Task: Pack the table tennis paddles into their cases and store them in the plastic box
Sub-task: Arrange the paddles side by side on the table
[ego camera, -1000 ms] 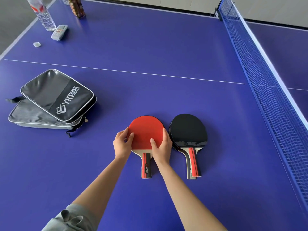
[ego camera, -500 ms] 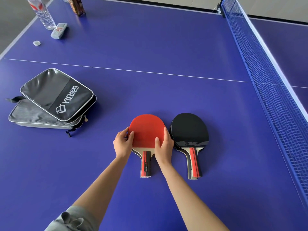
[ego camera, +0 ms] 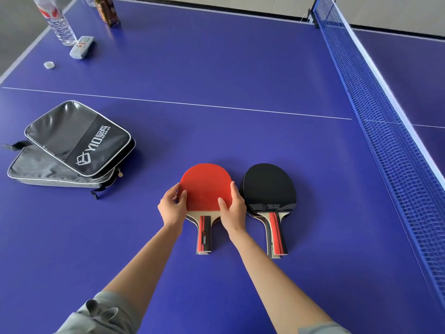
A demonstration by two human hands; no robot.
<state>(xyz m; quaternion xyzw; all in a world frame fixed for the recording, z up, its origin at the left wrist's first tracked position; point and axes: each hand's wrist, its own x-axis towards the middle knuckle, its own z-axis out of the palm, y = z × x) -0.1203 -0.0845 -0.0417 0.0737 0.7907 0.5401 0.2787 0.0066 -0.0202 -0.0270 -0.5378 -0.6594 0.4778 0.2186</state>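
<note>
You are gripping the red paddle (ego camera: 206, 186) by its edges with your left hand (ego camera: 172, 208) and right hand (ego camera: 232, 210).

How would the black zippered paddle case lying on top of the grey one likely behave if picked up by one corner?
The black zippered paddle case would probably sag somewhat: it looks like soft, glossy fabric with piped edges. It appears flat and empty, so likely light. Its shiny panel may be slippery, and since it rests crooked on the grey fabric case, a push would probably slide it off.
</note>
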